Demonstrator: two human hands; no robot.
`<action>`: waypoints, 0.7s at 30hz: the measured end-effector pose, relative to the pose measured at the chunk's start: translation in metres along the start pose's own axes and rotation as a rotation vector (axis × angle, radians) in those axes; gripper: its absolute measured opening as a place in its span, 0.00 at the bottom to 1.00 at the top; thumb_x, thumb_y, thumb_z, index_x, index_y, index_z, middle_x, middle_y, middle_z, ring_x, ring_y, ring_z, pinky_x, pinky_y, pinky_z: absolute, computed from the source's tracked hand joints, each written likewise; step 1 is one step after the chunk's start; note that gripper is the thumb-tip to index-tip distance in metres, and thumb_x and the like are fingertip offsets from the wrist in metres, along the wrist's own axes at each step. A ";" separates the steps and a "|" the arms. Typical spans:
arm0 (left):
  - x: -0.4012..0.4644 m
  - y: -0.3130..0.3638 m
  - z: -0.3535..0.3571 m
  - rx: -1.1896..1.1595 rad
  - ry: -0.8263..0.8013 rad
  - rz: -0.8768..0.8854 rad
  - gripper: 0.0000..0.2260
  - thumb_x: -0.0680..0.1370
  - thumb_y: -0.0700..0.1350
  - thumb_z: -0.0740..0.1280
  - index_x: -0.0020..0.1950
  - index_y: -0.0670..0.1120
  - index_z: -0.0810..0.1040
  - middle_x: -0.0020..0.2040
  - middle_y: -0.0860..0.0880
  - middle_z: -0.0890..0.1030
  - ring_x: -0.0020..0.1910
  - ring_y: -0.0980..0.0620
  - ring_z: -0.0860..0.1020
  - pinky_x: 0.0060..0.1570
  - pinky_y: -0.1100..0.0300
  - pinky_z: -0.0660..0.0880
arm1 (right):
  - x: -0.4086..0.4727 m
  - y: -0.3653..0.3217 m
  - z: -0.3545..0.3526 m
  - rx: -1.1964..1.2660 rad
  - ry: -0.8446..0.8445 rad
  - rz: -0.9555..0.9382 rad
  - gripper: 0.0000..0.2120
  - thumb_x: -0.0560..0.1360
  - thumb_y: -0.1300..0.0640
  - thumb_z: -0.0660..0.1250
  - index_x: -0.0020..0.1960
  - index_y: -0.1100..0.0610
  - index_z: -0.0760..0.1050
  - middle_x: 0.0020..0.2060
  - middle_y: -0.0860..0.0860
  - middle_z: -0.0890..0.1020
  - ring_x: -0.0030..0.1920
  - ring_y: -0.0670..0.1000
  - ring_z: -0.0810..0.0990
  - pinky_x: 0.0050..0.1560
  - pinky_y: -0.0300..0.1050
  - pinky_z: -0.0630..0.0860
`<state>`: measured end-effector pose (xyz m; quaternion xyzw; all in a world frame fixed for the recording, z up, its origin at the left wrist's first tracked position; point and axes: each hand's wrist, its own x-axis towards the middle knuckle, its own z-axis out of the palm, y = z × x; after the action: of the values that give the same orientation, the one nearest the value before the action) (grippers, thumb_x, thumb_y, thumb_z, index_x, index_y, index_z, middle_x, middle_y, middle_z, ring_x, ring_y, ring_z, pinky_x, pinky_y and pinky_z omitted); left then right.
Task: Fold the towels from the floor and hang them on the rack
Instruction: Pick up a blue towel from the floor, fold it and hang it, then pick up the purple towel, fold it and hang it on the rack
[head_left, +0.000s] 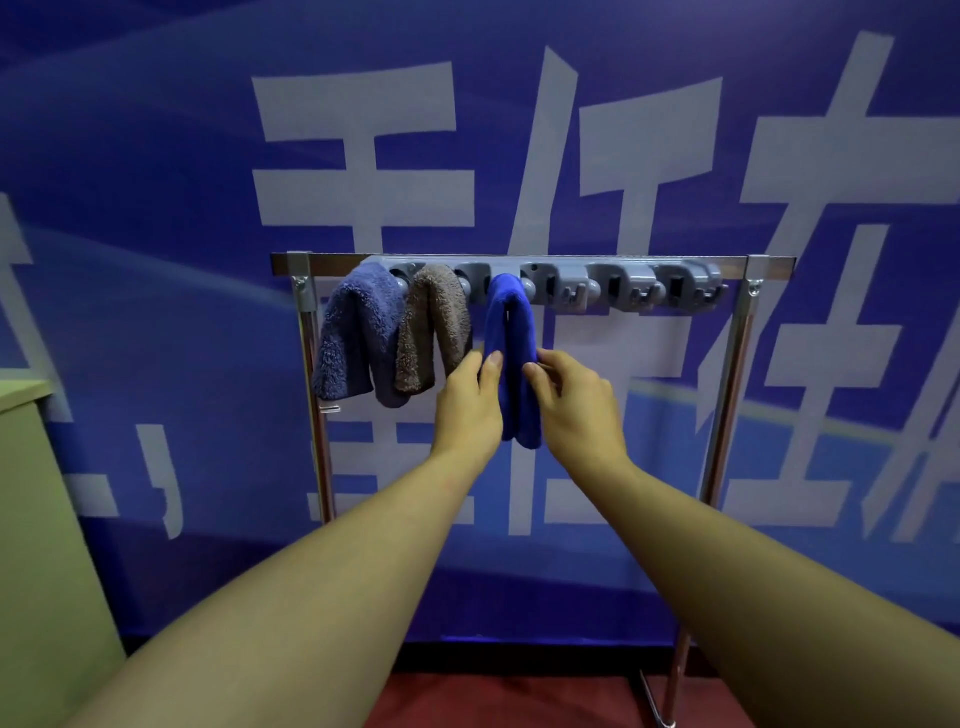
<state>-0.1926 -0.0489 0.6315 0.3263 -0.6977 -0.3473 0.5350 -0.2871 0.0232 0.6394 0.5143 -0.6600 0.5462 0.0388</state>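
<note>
both hands up at the rack (535, 264), a chrome tube frame with a grey plastic hook strip (623, 285) across the top bar. left hand (467, 402) and right hand (574, 402) on either side of the bright blue towel (511, 358), fingers lightly curled and touching its edges, thumbs near the fold, more a loose pinch than a full grip. towel smooth and plush, folded narrow, draped over the third holder and hanging straight down between the hands. just left of it, a fuzzy brown towel (434, 332), then a shaggy grey-blue towel (358, 332), the two touching and slightly overlapping. three holders to the right bare. behind everything, a blue banner (156, 208) with big white characters. pale green cabinet (36, 519) at far left, reddish floor (493, 701) below.
</note>
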 end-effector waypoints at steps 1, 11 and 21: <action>-0.001 -0.001 -0.001 0.005 -0.008 0.002 0.17 0.85 0.53 0.58 0.46 0.41 0.73 0.38 0.44 0.77 0.37 0.47 0.73 0.35 0.55 0.67 | -0.001 0.000 -0.002 0.008 0.000 0.001 0.14 0.83 0.49 0.61 0.65 0.51 0.78 0.50 0.47 0.86 0.48 0.46 0.83 0.50 0.46 0.81; -0.049 -0.030 -0.026 0.001 -0.131 -0.067 0.20 0.84 0.59 0.56 0.75 0.55 0.71 0.67 0.56 0.78 0.66 0.56 0.76 0.63 0.56 0.74 | -0.047 0.014 -0.009 -0.019 -0.022 0.058 0.20 0.83 0.44 0.60 0.72 0.51 0.72 0.62 0.48 0.82 0.62 0.48 0.80 0.59 0.43 0.78; -0.210 -0.155 -0.033 0.233 -0.392 -0.238 0.22 0.85 0.54 0.58 0.79 0.50 0.66 0.77 0.54 0.68 0.76 0.58 0.66 0.71 0.67 0.59 | -0.209 0.114 0.055 -0.248 -0.340 0.200 0.25 0.83 0.42 0.58 0.77 0.49 0.65 0.76 0.47 0.69 0.76 0.49 0.67 0.71 0.48 0.67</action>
<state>-0.1021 0.0359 0.3995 0.3919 -0.7800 -0.3819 0.3037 -0.2433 0.1000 0.4114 0.5223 -0.7669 0.3674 -0.0643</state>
